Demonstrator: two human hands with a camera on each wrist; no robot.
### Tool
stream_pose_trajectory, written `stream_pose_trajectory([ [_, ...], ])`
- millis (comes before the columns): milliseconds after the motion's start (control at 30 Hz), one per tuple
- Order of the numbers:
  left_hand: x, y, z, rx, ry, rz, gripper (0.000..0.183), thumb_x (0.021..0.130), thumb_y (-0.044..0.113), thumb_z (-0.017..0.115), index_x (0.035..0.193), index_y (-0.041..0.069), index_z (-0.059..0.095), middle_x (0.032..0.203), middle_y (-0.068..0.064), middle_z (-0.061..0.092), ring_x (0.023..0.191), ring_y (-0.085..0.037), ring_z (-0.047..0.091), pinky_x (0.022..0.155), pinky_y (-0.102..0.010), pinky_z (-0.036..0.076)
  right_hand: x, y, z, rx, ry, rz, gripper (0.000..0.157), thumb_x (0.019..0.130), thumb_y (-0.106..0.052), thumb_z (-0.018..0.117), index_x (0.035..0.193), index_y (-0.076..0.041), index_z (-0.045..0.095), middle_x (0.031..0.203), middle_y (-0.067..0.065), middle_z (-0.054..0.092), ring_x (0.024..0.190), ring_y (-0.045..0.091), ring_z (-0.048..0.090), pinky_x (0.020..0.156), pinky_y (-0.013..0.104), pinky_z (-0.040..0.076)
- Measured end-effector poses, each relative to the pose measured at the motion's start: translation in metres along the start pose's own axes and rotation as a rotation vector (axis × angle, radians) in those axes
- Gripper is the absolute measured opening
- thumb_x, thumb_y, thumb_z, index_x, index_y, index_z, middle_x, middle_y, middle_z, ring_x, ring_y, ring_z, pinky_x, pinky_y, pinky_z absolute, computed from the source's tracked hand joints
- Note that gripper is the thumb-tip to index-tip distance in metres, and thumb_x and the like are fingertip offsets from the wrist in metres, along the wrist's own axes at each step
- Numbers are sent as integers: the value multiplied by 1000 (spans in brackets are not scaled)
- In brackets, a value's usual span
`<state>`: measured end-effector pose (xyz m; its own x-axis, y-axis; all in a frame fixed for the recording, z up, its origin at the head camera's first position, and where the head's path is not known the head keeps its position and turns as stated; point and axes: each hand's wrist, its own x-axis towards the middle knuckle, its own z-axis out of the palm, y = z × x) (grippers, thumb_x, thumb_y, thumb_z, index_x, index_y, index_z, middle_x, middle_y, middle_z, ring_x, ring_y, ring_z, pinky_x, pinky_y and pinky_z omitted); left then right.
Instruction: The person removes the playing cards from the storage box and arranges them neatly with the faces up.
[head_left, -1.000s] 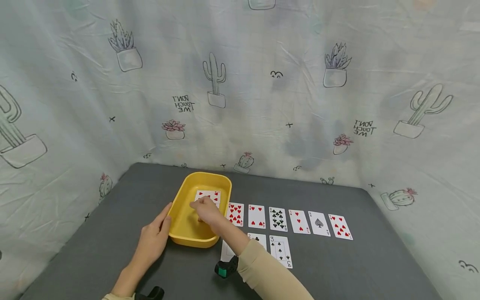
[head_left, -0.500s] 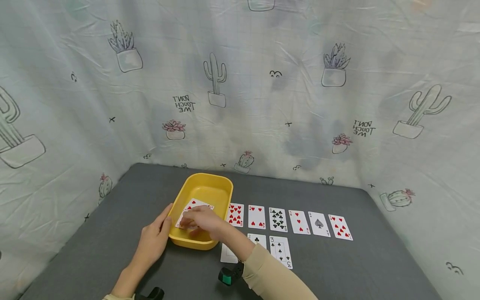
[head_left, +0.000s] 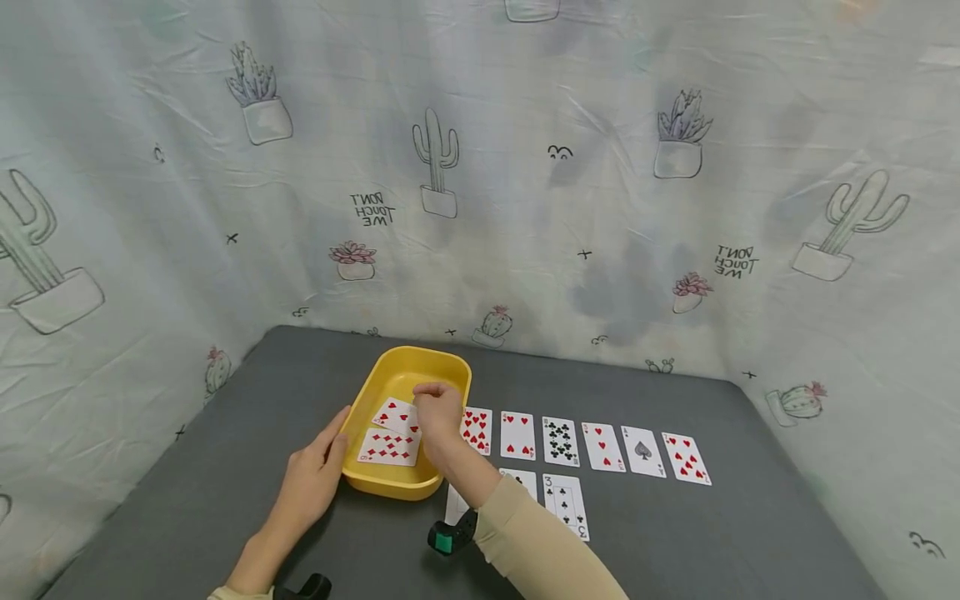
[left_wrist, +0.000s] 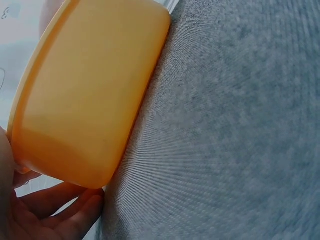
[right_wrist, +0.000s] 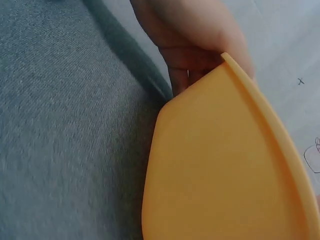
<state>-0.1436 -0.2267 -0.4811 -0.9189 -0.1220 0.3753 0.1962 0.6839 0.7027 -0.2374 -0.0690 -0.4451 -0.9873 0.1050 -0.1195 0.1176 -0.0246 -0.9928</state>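
A yellow plastic tray (head_left: 405, 492) stands on the dark grey table. My left hand (head_left: 315, 475) grips its left side, thumb by the rim; the left wrist view shows the fingers (left_wrist: 75, 210) bent against the outer wall. Inside the tray lie two face-up playing cards: a diamonds card (head_left: 388, 447) and a tilted hearts card (head_left: 392, 412) partly under it. My right hand (head_left: 438, 412) is over the tray's right side with its fingers curled, right beside the hearts card. Its fingertips are hidden, so I cannot tell whether it holds a card.
Right of the tray runs a row of face-up cards, from a hearts card (head_left: 477, 431) past an ace of spades (head_left: 642, 452) to another hearts card (head_left: 686, 458). A three of clubs (head_left: 566, 507) lies in a nearer row, partly covered by the right forearm. A printed curtain (head_left: 525, 208) hangs behind.
My right hand has moved toward the tray's near left, then back up and right. A diamonds card now shows at the tray's left, beside the shifted hearts card. My left hand stays put.
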Motion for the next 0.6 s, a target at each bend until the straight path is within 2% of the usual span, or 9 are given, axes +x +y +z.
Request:
stream_pose_trajectory([
  [100,0,0,1,-4,1,7,44,97,34,37,139,22,35,129,-14,45,114,-28,44,85,-49,39,0,-1,-1,32,30,7,17,81,1,52,92,-6,63,94,4,55,87,19,51,73,30,45],
  [300,1,0,2,3,8,2,43,97,34,36,139,27,34,129,-14,45,113,-28,44,85,-50,39,-1,-3,-2,55,-23,27,23,84,-3,50,106,0,56,99,6,52,91,21,48,79,34,42],
  [433,1,0,2,5,3,-12,43,97,35,36,139,27,33,129,-14,45,112,-27,45,85,-49,39,-2,-3,-2,54,-46,49,23,84,-6,51,105,1,56,97,6,51,91,21,47,81,35,41],
  [500,0,0,1,5,2,-20,43,97,35,35,139,28,32,124,-15,50,103,-26,50,81,-45,40,-3,-2,-1,49,-53,62,21,84,-6,51,104,1,56,96,5,51,91,21,47,81,36,40],
  [600,-1,0,2,0,-2,-20,43,97,35,35,139,28,32,124,-15,50,102,-25,50,80,-44,40,-2,0,-2,42,-58,73,19,84,-6,52,101,1,57,93,6,52,88,22,48,79,36,41],
])
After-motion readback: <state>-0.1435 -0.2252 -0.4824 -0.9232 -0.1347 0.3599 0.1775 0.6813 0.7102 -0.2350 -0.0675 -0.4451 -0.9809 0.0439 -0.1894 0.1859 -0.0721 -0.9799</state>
